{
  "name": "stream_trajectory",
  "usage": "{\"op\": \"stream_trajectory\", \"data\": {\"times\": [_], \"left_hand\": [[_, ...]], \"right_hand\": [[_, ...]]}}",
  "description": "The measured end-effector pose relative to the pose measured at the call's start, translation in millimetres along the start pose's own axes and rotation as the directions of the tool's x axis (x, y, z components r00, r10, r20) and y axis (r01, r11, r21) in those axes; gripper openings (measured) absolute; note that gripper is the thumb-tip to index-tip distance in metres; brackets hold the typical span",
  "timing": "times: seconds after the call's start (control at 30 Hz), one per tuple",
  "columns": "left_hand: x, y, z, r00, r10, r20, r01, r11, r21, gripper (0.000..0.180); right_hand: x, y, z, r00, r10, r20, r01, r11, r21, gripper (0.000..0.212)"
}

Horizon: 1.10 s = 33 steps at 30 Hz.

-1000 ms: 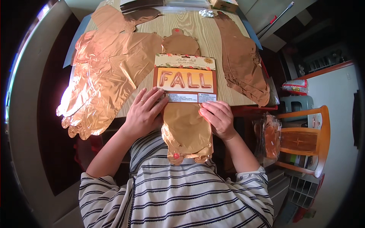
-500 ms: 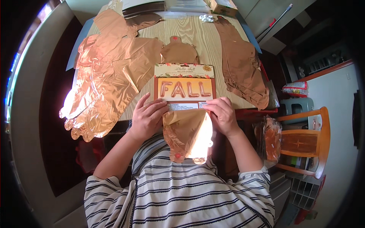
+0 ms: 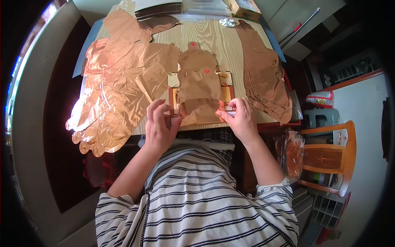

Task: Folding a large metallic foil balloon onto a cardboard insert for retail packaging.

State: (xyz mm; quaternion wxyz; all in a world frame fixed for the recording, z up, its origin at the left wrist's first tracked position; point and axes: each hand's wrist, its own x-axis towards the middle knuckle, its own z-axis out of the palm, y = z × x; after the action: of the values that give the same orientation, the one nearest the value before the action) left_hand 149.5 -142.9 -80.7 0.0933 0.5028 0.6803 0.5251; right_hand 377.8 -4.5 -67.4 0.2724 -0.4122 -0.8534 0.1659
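A flat copper foil balloon [image 3: 199, 88] with a red dot near its top lies over a printed cardboard package header [image 3: 226, 91]. The header's coloured sides show to the left and right of the foil. At the foil's lower right edge, my right hand [image 3: 240, 121] pinches a crinkled, orange-looking bit between thumb and fingers. By the lower left edge is my left hand [image 3: 159, 125], its thumb near the foil and its fingers bent but apart. Behind this balloon, another copper foil piece [image 3: 194, 51] with a red-dotted tab is partly covered.
Large copper foil sheets [image 3: 119, 90] spread over the table's left and hang past its edge. A long foil piece [image 3: 263, 70] lies right. At the back are a white crumpled bit [image 3: 227, 22], dark stacked items [image 3: 158, 9] and a box [image 3: 245, 9]. A wooden chair [image 3: 325, 156] stands right.
The hanging foil balloon has been flipped up over the package header, which now lies on the table. My left fingers have loosened and lifted; my right hand pinches the foil's edge.
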Motion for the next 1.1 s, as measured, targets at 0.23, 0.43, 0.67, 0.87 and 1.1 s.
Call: {"op": "stream_trajectory", "data": {"times": [0.23,0.43,0.67,0.87,1.1], "left_hand": [[22,14,-12,0.598,0.421,0.682,-0.686,0.710,0.163,0.060],[9,-3,-17,0.589,0.376,0.716,-0.723,0.641,0.258,0.063],[-28,-2,-17,0.591,0.479,0.649,-0.753,0.617,0.230,0.052],[-20,6,-22,0.541,0.671,0.506,-0.806,0.586,0.084,0.040],[-5,29,-5,0.727,0.665,-0.169,-0.669,0.742,0.042,0.038]], "right_hand": [[-1,2,3,0.999,-0.046,0.003,0.046,0.998,-0.053,0.043],[-14,-6,-10,0.999,-0.012,0.047,0.018,0.993,-0.117,0.039],[-76,-64,-11,0.903,-0.425,-0.068,0.396,0.883,-0.252,0.047],[-65,-55,18,0.932,-0.363,0.020,0.355,0.898,-0.259,0.041],[-44,-70,7,0.929,0.148,-0.338,0.098,0.784,0.613,0.033]]}}
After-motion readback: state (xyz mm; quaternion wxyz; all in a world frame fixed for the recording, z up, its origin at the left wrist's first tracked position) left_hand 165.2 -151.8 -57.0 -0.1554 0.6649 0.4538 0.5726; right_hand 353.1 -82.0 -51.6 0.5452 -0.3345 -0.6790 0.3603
